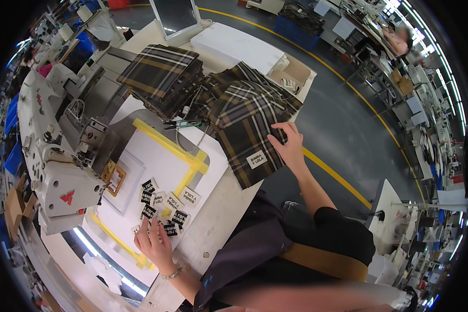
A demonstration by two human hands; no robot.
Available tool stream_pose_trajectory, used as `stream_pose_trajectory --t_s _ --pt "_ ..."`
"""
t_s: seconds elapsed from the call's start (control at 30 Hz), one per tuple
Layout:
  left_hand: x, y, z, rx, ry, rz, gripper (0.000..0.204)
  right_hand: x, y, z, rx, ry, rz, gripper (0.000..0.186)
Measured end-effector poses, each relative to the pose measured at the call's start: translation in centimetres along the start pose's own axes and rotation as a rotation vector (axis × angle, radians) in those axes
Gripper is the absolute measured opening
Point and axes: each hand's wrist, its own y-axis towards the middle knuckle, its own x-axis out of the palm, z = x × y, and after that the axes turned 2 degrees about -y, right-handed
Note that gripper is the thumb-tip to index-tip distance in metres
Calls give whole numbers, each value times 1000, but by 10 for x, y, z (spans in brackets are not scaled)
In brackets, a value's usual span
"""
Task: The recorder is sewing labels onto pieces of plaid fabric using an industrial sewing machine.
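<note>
The cloth [247, 127], dark plaid with tan and white stripes, lies bunched above and smooth below, 1 white label [256, 159] near its lower end. Black and white labels [174, 200] lie loosely scattered, some overlapping.

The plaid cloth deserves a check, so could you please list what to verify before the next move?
1. Right hand on plaid cloth: ok.
2. White label on the cloth: ok, near its lower end.
3. Its stitching: cannot tell.
4. Left hand at loose labels: ok.
5. Loose labels sorted by colour: not ok, black and white mixed.
6. Snips put away: not ok, beside the cloth.
</note>
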Motion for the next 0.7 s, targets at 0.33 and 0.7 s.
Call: stream_pose_trajectory --t_s 0.33,0.7 --pt "4 -3 -1 -4 -28 9 26 3 3 4 168 36 -76 31" --pt "5 -5 -1 -46 -49 9 26 11 -5 -1 177 93 -74 41"
